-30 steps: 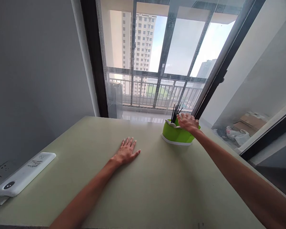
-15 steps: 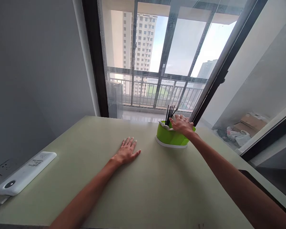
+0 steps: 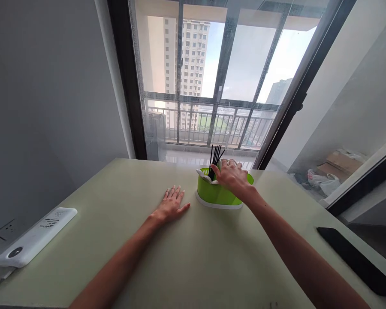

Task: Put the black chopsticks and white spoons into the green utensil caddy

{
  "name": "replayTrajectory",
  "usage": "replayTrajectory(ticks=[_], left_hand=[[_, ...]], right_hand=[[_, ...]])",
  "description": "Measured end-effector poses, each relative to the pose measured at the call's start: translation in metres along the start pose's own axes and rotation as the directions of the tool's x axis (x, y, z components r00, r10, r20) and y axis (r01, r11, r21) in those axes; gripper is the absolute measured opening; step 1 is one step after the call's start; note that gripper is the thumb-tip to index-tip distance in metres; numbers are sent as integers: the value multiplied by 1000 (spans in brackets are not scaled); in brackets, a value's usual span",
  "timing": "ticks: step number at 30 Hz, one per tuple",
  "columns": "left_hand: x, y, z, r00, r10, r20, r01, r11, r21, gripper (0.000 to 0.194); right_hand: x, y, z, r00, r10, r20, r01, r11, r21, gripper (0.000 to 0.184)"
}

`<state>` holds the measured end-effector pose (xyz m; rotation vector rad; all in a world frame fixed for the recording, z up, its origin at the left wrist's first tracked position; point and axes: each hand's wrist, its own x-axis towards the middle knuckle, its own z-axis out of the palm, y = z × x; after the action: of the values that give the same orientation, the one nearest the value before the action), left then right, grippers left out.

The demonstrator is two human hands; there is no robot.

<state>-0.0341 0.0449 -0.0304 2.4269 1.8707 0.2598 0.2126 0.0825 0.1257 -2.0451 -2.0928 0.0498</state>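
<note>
A green holder (image 3: 216, 194) with a white base stands on the pale green table (image 3: 186, 257), just right of centre. Several black sticks (image 3: 214, 157) stand up out of its far left part. My right hand (image 3: 232, 175) lies over the holder's top with the fingers curled round its far rim, gripping it. My left hand (image 3: 170, 205) rests flat on the table a little to the left of the holder, fingers stretched out and holding nothing.
A white power strip (image 3: 35, 236) lies near the table's left edge by a wall socket (image 3: 6, 229). A black flat device (image 3: 357, 261) sits at the table's right edge. Behind the table is a large window (image 3: 218, 77); boxes and bags (image 3: 328, 171) lie on the floor at right.
My right hand has slid the green holder to the left and nearer to me, closer to my left hand. My left hand has stayed flat in place.
</note>
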Motion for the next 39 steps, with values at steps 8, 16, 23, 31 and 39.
replayTrajectory(ticks=[8, 16, 23, 31, 39], left_hand=[[0, -2, 2, 1000, 14, -5, -14, 999, 37, 82], [-1, -3, 5, 999, 30, -39, -28, 999, 45, 79], [-1, -4, 3, 999, 30, -25, -29, 999, 16, 81], [0, -6, -2, 1000, 27, -13, -26, 999, 21, 80], [-2, -2, -10, 999, 35, -10, -35, 998, 50, 78]], right_hand=[[-27, -14, -12, 997, -76, 35, 72, 994, 88, 82], [-101, 53, 11, 923, -140, -359, 301, 843, 447, 63], [-162, 107, 94, 973, 96, -211, 108, 620, 777, 47], [-185, 107, 125, 988, -132, -78, 143, 609, 780, 38], [-193, 102, 124, 947, -274, -165, 305, 615, 727, 29]])
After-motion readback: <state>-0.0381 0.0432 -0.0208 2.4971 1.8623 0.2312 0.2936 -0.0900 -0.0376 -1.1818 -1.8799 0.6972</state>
